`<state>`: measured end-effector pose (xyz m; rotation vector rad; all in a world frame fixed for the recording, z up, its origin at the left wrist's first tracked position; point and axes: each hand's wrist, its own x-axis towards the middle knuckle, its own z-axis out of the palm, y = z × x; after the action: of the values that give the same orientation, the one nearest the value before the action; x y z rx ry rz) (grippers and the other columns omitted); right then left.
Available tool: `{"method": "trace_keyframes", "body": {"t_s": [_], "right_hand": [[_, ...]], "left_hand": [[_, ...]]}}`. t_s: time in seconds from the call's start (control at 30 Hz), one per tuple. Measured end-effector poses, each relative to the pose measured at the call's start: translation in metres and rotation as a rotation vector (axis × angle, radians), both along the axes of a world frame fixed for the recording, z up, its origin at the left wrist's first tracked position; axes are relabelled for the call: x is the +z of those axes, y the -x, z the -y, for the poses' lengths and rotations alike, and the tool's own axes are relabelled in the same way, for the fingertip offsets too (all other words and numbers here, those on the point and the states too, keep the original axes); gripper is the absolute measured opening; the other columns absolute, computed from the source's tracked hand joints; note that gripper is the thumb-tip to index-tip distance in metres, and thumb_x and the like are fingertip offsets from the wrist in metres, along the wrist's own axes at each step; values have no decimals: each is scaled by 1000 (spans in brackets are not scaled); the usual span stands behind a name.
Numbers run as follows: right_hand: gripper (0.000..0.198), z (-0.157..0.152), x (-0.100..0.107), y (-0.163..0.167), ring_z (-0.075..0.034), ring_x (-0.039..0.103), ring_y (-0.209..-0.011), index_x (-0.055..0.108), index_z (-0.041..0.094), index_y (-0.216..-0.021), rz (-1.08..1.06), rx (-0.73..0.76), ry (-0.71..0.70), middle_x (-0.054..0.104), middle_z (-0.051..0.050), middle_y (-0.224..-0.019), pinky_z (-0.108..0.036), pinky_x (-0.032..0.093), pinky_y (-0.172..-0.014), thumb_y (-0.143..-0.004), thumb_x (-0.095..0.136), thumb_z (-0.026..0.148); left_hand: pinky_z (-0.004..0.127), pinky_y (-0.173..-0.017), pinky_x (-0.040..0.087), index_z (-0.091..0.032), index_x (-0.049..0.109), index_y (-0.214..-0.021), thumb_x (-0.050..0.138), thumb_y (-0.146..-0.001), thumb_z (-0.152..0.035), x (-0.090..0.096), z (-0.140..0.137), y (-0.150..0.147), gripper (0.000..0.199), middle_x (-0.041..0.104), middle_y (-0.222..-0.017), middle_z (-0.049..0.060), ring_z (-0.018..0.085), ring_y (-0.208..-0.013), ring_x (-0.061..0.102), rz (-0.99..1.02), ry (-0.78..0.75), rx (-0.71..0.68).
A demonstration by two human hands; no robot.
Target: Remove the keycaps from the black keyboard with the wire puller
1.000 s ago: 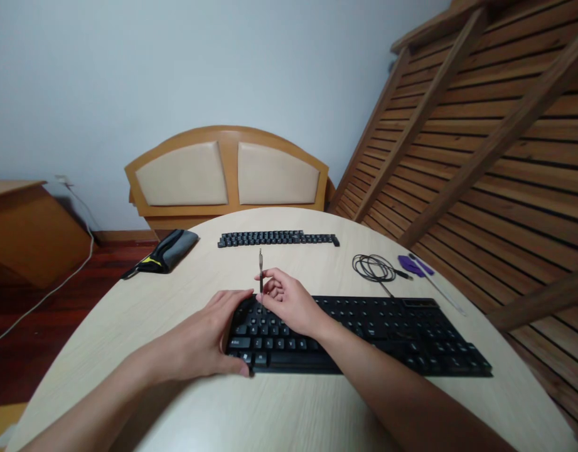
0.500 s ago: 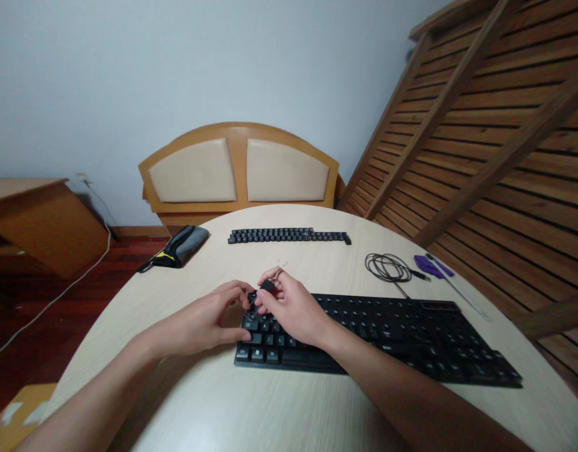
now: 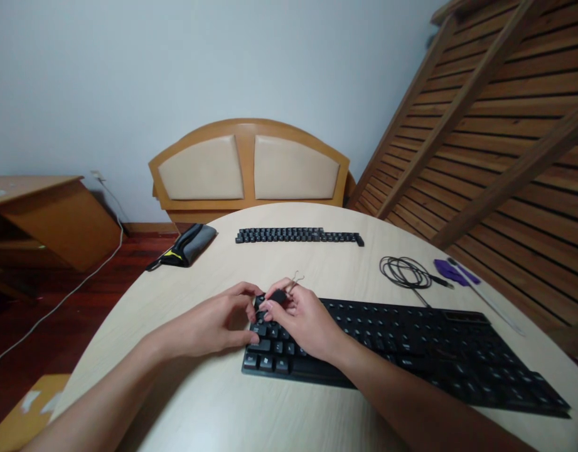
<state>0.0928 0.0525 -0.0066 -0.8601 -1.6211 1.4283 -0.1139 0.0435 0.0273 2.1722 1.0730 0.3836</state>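
The black keyboard (image 3: 317,370) lies on the table in front of me, with keycaps on its nearest rows. Farther back, its rows look like bare posts. My left hand (image 3: 223,321) braces against the keyboard's left end, thumb on a key's edge and fingers curled by the upper left corner. In the fingers of my right hand (image 3: 302,317) is a wire keycap puller (image 3: 278,296) with a black grip. One pair of its wire prongs sticks out behind the hand; the other end points down at the left keys, partly hidden by my fingers.
Loose keycaps (image 3: 289,235) stand in rows at the back of the round table (image 3: 185,402). A folded dark pouch (image 3: 189,245) is at the left. To the right are a coiled cable (image 3: 404,272), a purple cloth (image 3: 451,271) and a long thin brush (image 3: 486,298).
The view has shifted slightly, so things appear farther right. The puller's black grip has turned a little in my right hand. Both hands stay at the keyboard's left end.
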Motion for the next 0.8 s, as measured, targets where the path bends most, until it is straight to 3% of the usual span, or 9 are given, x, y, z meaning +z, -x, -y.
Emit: {"method": "trace_keyframes", "body": {"t_s": [0.53, 0.8], "right_hand": [[9, 1, 6, -4, -14, 58, -87, 56, 21, -98, 236, -25, -339, 62, 0, -95, -27, 45, -78, -93, 49, 18], [11, 0, -1, -3, -12, 56, -70, 56, 22, -99, 318, -75, -332, 62, 2, -84, -24, 43, -65, -89, 52, 18]], "left_hand": [[35, -102, 44, -20, 61, -85, 65, -83, -35, 2, 2, -3, 15, 51, -130, 6, 24, -117, 54, -14, -2, 33], [37, -104, 43, -21, 65, -88, 66, -84, -36, 3, 3, -4, 16, 51, -130, 7, 26, -119, 53, -50, -30, 24]]}}
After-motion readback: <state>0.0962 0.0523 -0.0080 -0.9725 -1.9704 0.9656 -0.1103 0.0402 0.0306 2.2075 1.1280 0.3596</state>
